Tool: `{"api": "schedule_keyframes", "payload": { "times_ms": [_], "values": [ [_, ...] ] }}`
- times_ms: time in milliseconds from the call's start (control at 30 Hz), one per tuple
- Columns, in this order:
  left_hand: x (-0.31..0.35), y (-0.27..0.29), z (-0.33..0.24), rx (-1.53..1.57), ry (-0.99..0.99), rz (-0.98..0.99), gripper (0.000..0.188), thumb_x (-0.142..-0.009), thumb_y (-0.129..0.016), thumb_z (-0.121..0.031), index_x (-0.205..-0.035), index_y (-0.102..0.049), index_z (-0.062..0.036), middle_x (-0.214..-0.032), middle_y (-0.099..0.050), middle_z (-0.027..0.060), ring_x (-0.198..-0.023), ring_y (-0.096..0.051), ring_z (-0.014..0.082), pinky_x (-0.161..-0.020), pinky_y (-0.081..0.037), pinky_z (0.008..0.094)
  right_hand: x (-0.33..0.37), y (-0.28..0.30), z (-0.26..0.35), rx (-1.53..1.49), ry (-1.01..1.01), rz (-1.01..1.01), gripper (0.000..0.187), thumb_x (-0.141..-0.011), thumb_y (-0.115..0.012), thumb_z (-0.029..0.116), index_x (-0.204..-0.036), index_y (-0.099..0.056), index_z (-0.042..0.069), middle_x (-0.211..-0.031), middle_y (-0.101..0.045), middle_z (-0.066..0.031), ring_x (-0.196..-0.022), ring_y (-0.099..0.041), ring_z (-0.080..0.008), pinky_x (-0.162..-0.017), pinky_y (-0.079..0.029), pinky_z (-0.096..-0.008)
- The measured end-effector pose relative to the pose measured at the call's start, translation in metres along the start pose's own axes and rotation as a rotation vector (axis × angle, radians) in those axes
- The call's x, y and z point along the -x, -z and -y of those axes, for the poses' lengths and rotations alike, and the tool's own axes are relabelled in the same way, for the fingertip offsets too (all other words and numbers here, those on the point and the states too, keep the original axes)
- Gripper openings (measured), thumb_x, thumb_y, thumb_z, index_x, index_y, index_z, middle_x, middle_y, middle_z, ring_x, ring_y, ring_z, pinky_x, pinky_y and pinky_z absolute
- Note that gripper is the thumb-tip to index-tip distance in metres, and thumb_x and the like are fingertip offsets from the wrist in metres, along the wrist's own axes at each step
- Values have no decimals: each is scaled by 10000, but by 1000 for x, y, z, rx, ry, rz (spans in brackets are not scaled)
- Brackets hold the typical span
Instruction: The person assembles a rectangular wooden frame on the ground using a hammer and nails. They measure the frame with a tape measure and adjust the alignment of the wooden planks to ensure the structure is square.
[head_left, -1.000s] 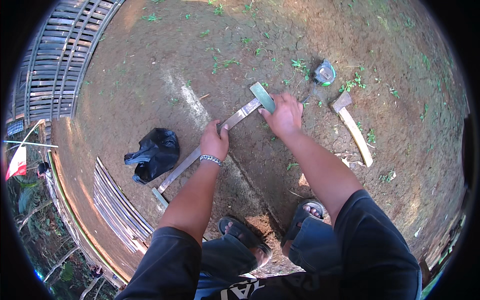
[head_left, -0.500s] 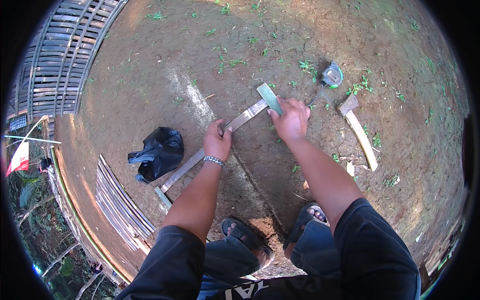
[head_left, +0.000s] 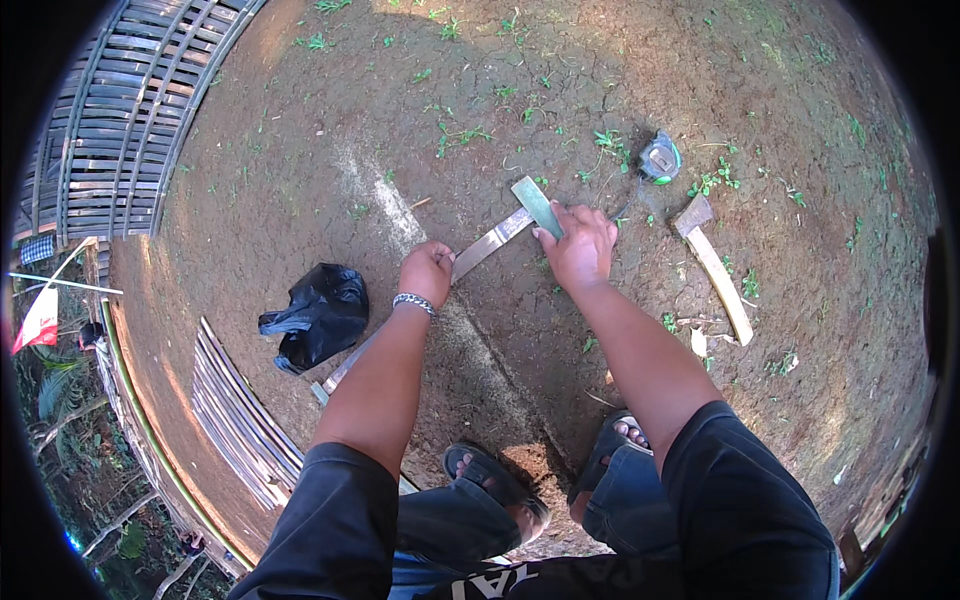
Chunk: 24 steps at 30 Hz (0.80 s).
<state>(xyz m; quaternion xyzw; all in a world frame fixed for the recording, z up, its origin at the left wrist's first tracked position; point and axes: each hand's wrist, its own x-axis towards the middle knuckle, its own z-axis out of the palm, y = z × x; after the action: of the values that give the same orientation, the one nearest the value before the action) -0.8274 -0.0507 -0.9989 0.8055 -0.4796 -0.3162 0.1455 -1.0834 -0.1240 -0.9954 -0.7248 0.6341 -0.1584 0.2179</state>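
A long, flat bamboo strip (head_left: 492, 247) lies aslant before me, from lower left to upper right. At its upper right end a short green bamboo slat (head_left: 533, 200) sits crosswise. Another short green piece (head_left: 320, 393) shows at the lower left end, partly hidden by my left arm. My left hand (head_left: 428, 273) is closed on the strip near its middle, with thumb and finger pinched at its edge. Wrapped round the near end of the green slat, my right hand (head_left: 582, 247) holds it where it meets the strip.
A black plastic bag (head_left: 318, 318) and a row of bamboo strips (head_left: 242, 415) lie on the left. To the right are a tape measure (head_left: 660, 158) and a wooden-handled hatchet (head_left: 718, 270). A slatted bamboo panel (head_left: 120, 120) stands far left. My sandalled feet are close below.
My left hand has slid slightly along the strip toward the lower left, and its fingers have closed into a pinch. The right hand stays on the green slat, nearly still.
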Motion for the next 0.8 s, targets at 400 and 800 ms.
{"api": "schedule_keyframes", "payload": {
  "times_ms": [400,800],
  "values": [
    [-7,25,-25,-256,-248,92,85,-873,-675,-130,-883,-693,-48,-934,-673,212,-913,-650,396,-830,-517,465,1,-2,-3,-6,24,-24,490,-811,-783,373,-1240,-712,146,-1106,-652,-19,-1126,-559,-238,-1029,-344,-418],
    [-2,32,-25,-332,-254,149,100,-894,-642,-136,-933,-683,-53,-1033,-659,186,-975,-638,390,-875,-512,466,1,-5,-5,-49,39,-76,468,-785,-804,331,-1202,-731,132,-1066,-658,-24,-1087,-567,-232,-993,-350,-413]
  ]
}}
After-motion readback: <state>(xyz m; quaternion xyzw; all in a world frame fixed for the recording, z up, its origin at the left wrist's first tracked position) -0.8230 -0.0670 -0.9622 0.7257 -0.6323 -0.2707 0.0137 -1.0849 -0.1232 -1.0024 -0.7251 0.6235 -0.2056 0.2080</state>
